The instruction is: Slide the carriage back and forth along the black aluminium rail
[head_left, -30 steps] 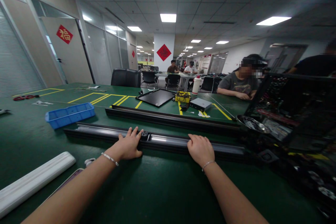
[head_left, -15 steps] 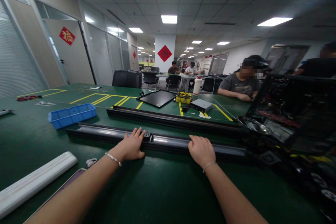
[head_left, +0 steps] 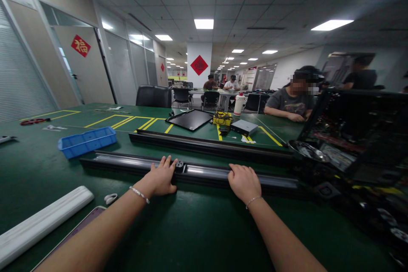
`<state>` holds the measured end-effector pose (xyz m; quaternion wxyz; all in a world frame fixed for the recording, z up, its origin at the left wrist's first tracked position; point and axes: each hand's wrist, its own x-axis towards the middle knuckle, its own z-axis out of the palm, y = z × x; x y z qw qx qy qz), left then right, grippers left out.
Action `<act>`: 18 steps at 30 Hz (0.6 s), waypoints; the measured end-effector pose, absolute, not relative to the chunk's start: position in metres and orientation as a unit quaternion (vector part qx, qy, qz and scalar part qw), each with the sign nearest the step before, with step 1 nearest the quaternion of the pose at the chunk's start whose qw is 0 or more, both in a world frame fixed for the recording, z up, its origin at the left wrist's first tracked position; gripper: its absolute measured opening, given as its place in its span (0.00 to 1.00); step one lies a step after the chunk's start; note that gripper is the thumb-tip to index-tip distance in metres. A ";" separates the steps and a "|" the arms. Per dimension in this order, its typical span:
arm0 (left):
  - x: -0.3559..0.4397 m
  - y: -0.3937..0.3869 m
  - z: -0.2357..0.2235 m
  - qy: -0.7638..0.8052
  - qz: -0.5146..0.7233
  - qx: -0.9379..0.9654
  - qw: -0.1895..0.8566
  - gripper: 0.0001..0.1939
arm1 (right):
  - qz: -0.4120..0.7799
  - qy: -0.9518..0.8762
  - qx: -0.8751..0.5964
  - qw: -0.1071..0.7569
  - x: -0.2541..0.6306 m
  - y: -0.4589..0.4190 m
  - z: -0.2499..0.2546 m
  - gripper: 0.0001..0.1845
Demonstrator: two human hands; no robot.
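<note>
A long black channel-shaped rail [head_left: 207, 173] with a shiny grey inner face lies across the green table. My left hand [head_left: 162, 175] rests over its middle, fingers spread and thumb by the near edge. Just right of those fingertips, a small black fitting [head_left: 180, 166] sits in the channel. Farther right, my right hand [head_left: 245, 182] is closed over the same rail, fingers bent together; their tips are partly hidden. Behind it lies a second long black rail [head_left: 197, 144], which neither hand touches.
A blue bin [head_left: 87, 141] stands behind the rail's left end. At front left are a white bar [head_left: 47, 225], a phone [head_left: 72, 233] and a white earbud case [head_left: 110, 198]. Dark equipment [head_left: 350, 136] crowds the right side. Across the table sits a person [head_left: 291, 102].
Both hands and the rail stay nearly in place. In the background at right, a standing person has shifted left. The camera view has moved very slightly.
</note>
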<state>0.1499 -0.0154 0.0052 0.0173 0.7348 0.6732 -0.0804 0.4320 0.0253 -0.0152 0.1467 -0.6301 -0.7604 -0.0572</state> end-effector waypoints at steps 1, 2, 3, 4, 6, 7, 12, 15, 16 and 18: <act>0.150 -0.016 0.005 0.673 -0.079 0.735 0.018 0.50 | -0.055 -0.761 -0.630 0.148 0.432 0.025 -0.015 0.24; 0.151 -0.016 0.006 0.673 -0.078 0.735 0.019 0.50 | -0.053 -0.761 -0.630 0.148 0.432 0.025 -0.014 0.24; 0.152 -0.016 0.006 0.674 -0.077 0.734 0.020 0.50 | -0.052 -0.761 -0.630 0.148 0.432 0.024 -0.013 0.24; 0.152 -0.016 0.007 0.675 -0.077 0.734 0.022 0.50 | -0.051 -0.760 -0.631 0.147 0.432 0.024 -0.013 0.24; 0.153 -0.017 0.008 0.677 -0.076 0.732 0.024 0.50 | -0.050 -0.759 -0.632 0.146 0.432 0.024 -0.012 0.24; 0.154 -0.017 0.008 0.677 -0.077 0.731 0.025 0.50 | -0.050 -0.759 -0.633 0.147 0.432 0.024 -0.012 0.24; 0.155 -0.017 0.008 0.677 -0.078 0.732 0.024 0.50 | -0.056 -0.759 -0.631 0.148 0.432 0.025 -0.015 0.24; 0.157 -0.017 0.008 0.678 -0.080 0.730 0.025 0.50 | -0.062 -0.759 -0.630 0.152 0.432 0.025 -0.016 0.23; 0.158 -0.017 0.008 0.679 -0.081 0.729 0.025 0.50 | -0.062 -0.758 -0.631 0.154 0.432 0.025 -0.016 0.23; 0.159 -0.018 0.010 0.682 -0.083 0.726 0.026 0.51 | -0.059 -0.758 -0.631 0.152 0.432 0.025 -0.015 0.23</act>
